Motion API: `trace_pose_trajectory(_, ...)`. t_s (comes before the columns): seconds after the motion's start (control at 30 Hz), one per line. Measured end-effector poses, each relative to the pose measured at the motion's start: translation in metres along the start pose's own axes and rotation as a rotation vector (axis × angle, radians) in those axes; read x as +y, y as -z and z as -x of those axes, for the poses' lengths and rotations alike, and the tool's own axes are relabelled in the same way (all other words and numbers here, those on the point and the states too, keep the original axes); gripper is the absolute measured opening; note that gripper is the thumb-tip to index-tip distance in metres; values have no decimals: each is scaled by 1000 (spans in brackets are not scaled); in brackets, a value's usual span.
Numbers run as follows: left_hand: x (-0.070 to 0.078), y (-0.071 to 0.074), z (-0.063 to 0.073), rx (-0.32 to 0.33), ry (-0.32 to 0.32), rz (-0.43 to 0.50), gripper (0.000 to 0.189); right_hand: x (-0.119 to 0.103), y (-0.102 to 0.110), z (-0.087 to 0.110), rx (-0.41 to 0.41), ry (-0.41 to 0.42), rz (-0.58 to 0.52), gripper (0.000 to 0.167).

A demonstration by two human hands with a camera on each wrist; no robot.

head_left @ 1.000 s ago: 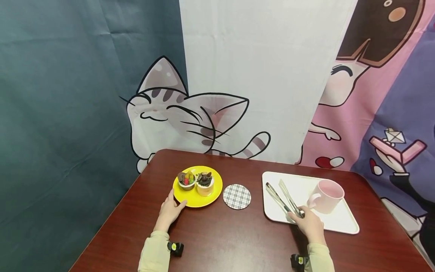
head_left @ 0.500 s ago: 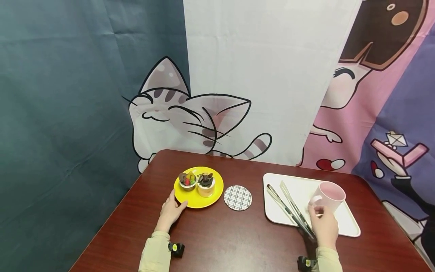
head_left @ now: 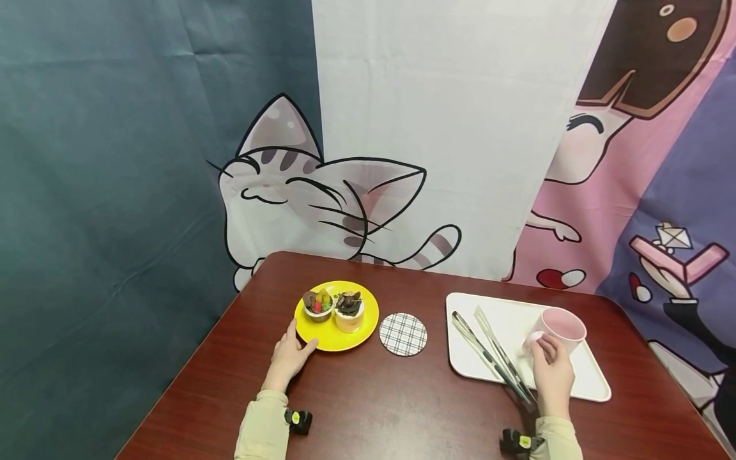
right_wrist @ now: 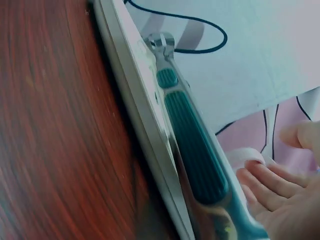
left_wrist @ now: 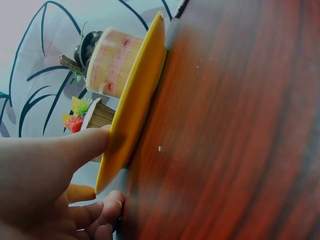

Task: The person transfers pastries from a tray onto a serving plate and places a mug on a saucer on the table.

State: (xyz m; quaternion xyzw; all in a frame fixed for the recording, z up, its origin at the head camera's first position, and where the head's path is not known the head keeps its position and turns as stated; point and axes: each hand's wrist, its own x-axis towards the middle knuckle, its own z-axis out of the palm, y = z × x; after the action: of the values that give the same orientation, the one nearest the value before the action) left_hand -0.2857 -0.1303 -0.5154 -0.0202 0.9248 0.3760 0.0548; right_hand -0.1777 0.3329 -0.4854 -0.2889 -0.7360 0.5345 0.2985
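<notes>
My left hand (head_left: 289,358) holds the near left rim of a yellow plate (head_left: 330,340). In the left wrist view the thumb (left_wrist: 82,145) presses the rim while the other fingers lie along its edge. On the plate stand a fruit-topped cupcake (head_left: 317,306) and a small layered cake (head_left: 349,314). At the right, my right hand (head_left: 553,377) reaches to the handle of a pink mug (head_left: 566,327) on a white tray (head_left: 468,306). Its fingers (right_wrist: 272,182) are at the handle (right_wrist: 242,156), with the thumb apart from them. Metal tongs (head_left: 489,358) with teal ribbed grips lie beside it.
A round checked coaster (head_left: 403,334) lies between plate and tray on the dark red wooden table (head_left: 397,409). The tongs' handle end sticks out over the tray's near edge. A printed cloth backdrop (head_left: 460,128) rises behind the table.
The right hand has left the tongs and moved right to the mug's handle. The tongs' near end has shifted toward the person and right. The left hand stays at the plate.
</notes>
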Motion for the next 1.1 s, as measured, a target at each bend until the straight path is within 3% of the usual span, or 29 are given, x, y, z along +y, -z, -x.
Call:
trace_pose_trajectory(0.13, 0, 1, 0, -2, 6, 3, 82, 0, -2, -1, -14, -103, -156, 15)
trace_pose_trajectory(0.3, 0, 0, 0, -1, 2, 4, 82, 3, -3, -3, -104, -128, -139, 46)
trace_pose_trajectory(0.37, 0, 0, 0, 2, -6, 2, 82, 4, -4, -3, -124, -139, -140, 51)
trace_pose_trajectory(0.63, -1, -1, -1, 2, -8, 1, 82, 6, -3, -3, -115, -208, -166, 19)
trace_pose_trajectory(0.8, -1, 0, -1, 0, -6, -7, 82, 10, 0, -4, -102, -239, -177, 36)
trace_pose_trajectory(1.1, 0, -1, -1, -2, -7, 1, 83, 12, 3, -6, -136, -255, -172, 45)
